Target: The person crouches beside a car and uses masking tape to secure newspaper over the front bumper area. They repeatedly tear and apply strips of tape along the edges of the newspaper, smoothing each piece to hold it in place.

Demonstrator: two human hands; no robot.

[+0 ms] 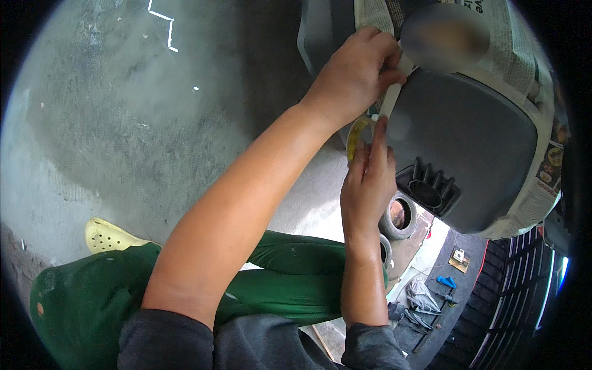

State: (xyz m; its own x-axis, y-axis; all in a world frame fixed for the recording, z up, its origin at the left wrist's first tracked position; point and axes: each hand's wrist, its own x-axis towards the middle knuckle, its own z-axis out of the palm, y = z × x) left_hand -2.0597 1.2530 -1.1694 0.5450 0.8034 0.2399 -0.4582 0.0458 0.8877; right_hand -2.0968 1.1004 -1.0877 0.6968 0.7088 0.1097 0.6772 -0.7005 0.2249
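Observation:
A dark grey moulded panel (465, 139), which looks like a vehicle body part, has pale masking tape along its edges. Sheets of newspaper (517, 58) cover the area around it. My left hand (367, 68) is closed in a pinch on a strip of masking tape (390, 102) at the panel's upper left edge. Just below, my right hand (373, 176) grips a roll of masking tape (354, 139) with a yellow inner ring. Its index finger points up along the strip. Near that hand, a black slotted vent piece (431, 188) sits at the panel's lower edge.
Tyres (401, 216) stand on the floor beyond my right wrist. Farther right lie grey cloths (422, 296) and a blue item (446, 282), near a dark slatted shutter (505, 290). Bare concrete floor (129, 129) spreads to the left, near a yellow clog (111, 235).

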